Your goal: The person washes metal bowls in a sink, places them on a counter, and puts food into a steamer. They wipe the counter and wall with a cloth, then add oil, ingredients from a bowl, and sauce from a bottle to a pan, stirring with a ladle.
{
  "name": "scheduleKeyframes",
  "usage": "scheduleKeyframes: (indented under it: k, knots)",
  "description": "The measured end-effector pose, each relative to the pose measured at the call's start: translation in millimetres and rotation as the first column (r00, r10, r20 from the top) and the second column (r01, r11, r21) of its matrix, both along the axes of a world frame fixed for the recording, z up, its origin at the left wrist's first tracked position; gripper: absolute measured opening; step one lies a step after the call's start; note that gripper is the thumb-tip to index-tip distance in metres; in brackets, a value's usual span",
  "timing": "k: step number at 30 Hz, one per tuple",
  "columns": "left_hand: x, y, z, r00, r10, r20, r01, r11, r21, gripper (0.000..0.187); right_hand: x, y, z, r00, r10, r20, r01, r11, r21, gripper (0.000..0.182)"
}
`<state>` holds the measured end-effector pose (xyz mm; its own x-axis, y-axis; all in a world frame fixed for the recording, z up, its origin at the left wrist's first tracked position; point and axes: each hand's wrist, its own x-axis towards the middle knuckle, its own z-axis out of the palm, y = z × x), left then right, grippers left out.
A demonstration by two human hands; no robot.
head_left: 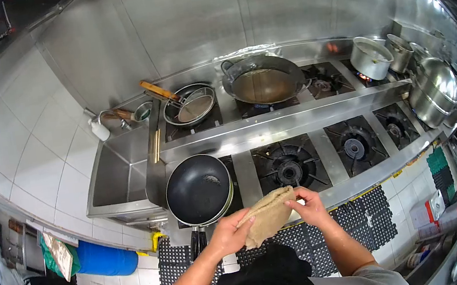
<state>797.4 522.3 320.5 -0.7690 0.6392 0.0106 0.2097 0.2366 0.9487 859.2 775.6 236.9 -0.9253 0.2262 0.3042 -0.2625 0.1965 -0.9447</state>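
A folded tan cloth (269,218) is stretched between my two hands in front of the stove. My left hand (233,231) pinches its left end, thumb on top. The right end is gripped by my right hand (307,204), thumb toward me. Just beyond my left hand, a black nonstick frying pan (197,187) rests on the front left burner, its handle pointing toward me. A small pale patch shows inside the pan. To the right of the pan is a bare gas burner (289,170).
A large wok with brownish liquid (264,85) sits on a back burner. Beside it is a pan with a strainer (196,106). A pot (371,58) stands over a flame at the back right. The sink (122,165) lies left; a blue barrel (105,258) is below.
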Motion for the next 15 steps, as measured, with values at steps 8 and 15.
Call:
scheduleKeyframes:
  k: [8, 15]
  knots:
    - [-28, -42, 41, 0.946, 0.154, -0.284, -0.169, 0.985, -0.030, 0.023, -17, -69, -15, 0.708, 0.541, 0.453, -0.183, 0.761, -0.623, 0.035]
    - [-20, -127, 39, 0.684, -0.329, -0.651, 0.117, 0.930, -0.347, 0.043, -49, -226, 30, 0.700, 0.696, -0.158, -0.390, 0.188, -0.902, 0.064]
